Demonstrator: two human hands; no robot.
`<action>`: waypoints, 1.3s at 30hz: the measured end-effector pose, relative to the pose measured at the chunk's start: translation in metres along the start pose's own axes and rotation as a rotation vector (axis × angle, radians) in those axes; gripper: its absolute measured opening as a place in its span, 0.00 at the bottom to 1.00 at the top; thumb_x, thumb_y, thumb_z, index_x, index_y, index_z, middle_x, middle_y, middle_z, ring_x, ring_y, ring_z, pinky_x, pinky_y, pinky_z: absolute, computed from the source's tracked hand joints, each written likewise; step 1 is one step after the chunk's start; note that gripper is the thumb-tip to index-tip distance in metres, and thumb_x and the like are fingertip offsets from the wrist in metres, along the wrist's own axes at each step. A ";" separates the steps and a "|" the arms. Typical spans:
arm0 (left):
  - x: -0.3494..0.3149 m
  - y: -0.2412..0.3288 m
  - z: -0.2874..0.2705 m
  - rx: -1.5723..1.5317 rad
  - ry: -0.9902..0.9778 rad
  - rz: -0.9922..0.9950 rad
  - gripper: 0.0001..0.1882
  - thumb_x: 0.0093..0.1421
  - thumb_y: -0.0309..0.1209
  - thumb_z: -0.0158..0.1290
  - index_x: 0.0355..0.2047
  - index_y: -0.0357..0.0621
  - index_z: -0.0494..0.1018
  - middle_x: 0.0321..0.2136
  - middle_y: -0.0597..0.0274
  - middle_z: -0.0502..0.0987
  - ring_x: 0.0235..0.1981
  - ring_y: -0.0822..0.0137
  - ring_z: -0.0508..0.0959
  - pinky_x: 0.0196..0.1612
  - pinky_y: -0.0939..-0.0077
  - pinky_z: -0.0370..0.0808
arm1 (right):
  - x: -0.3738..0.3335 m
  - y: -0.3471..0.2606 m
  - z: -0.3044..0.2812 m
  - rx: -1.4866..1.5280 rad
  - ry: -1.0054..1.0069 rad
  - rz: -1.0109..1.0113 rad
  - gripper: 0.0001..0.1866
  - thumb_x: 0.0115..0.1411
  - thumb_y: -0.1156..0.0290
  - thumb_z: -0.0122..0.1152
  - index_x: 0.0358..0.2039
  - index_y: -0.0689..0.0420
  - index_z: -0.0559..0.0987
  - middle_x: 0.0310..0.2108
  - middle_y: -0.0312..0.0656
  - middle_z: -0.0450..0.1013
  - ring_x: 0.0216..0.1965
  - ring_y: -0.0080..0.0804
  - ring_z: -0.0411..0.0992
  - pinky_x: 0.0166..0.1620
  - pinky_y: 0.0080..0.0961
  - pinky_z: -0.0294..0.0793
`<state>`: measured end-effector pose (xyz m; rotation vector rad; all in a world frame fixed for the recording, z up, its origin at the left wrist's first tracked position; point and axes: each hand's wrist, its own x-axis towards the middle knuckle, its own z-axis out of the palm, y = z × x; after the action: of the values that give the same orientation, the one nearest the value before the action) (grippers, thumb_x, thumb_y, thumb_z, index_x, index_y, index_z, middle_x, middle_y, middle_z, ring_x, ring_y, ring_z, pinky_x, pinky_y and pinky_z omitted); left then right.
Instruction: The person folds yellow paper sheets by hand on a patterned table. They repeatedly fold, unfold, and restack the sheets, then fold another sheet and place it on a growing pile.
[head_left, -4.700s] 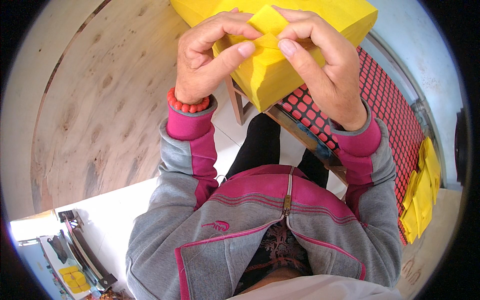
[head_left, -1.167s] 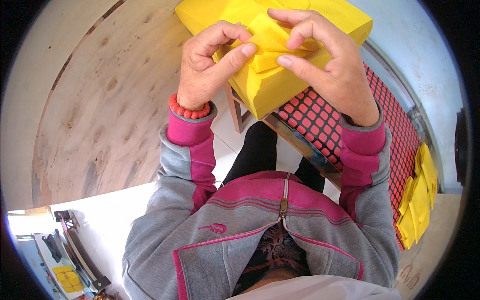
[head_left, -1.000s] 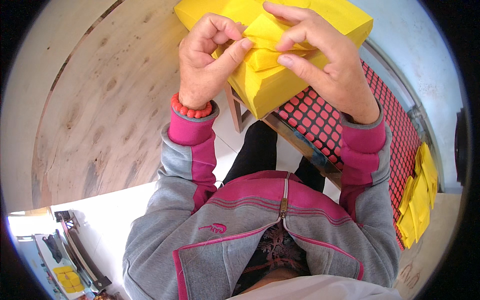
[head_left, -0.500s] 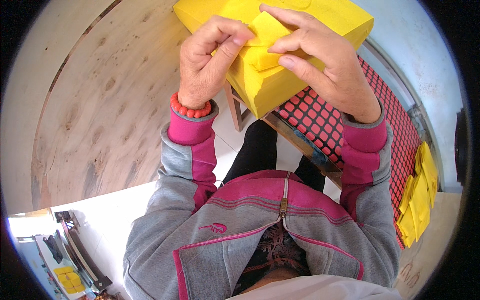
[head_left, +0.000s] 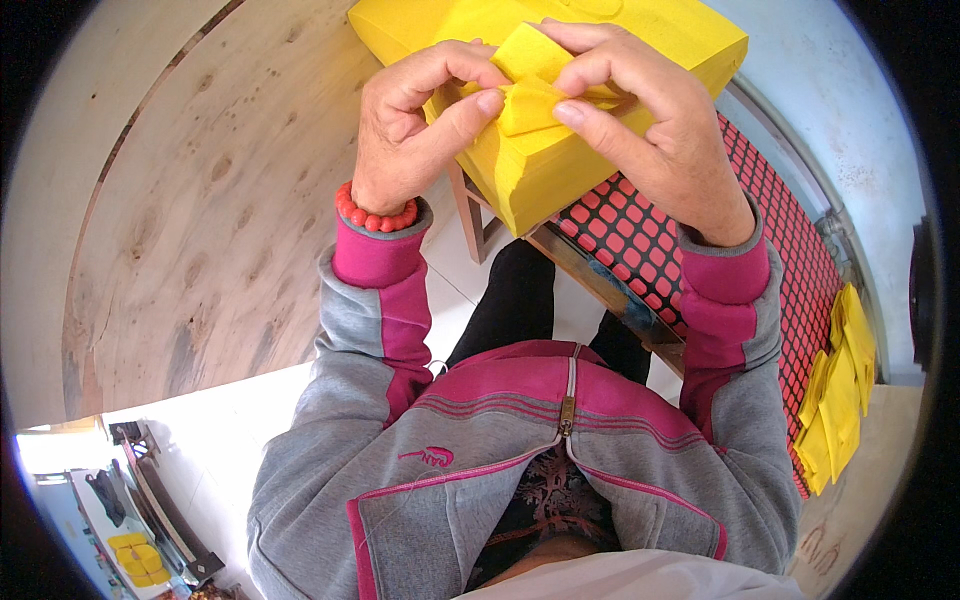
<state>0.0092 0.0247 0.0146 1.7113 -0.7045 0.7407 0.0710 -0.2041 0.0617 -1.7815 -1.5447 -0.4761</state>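
My left hand [head_left: 410,125], with a red beaded bracelet at its wrist, pinches a small folded piece of yellow cloth [head_left: 532,108] between thumb and forefinger. From the other side, my right hand [head_left: 655,110] grips the same piece with thumb and forefinger. Its lower part is bunched, while a flat squarish flap rises behind the fingertips. Directly under both hands lies a large boxy yellow fabric bag [head_left: 560,185], partly covered by them. Whether the small piece is joined to the bag cannot be made out.
The bag rests by a bench with a red-and-black checked cover [head_left: 640,245]. Several flat yellow fabric pieces [head_left: 832,400] lie at its right end. A large wooden board [head_left: 200,220] fills the left side. Yellow bundles [head_left: 140,558] sit far off at lower left.
My fingers have shifted on the small yellow cloth. Its lower part, flatter before, is now pinched into a bunch between both thumbs. The large bag has stayed in place.
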 end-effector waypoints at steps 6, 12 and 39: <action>-0.002 0.002 0.005 -0.080 0.077 -0.058 0.04 0.61 0.24 0.56 0.35 0.36 0.76 0.35 0.63 0.79 0.38 0.74 0.76 0.44 0.79 0.72 | 0.003 0.007 -0.002 0.198 0.046 -0.030 0.11 0.52 0.78 0.69 0.34 0.61 0.75 0.54 0.60 0.71 0.55 0.47 0.72 0.52 0.32 0.72; -0.001 0.005 0.004 -0.098 0.064 -0.086 0.03 0.63 0.23 0.55 0.35 0.36 0.76 0.34 0.66 0.78 0.36 0.78 0.75 0.41 0.83 0.71 | 0.003 0.002 -0.009 0.074 -0.021 -0.064 0.11 0.53 0.76 0.68 0.35 0.61 0.75 0.55 0.60 0.70 0.55 0.47 0.72 0.54 0.32 0.70; 0.000 -0.006 0.000 0.132 -0.040 0.100 0.11 0.61 0.19 0.48 0.39 0.35 0.79 0.37 0.61 0.80 0.39 0.71 0.76 0.44 0.79 0.71 | 0.009 0.007 -0.009 -0.011 0.107 -0.243 0.05 0.61 0.73 0.61 0.34 0.61 0.78 0.46 0.50 0.77 0.46 0.41 0.77 0.49 0.28 0.74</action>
<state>0.0134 0.0264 0.0111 1.8255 -0.7881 0.8396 0.0812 -0.2040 0.0720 -1.5557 -1.6929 -0.6870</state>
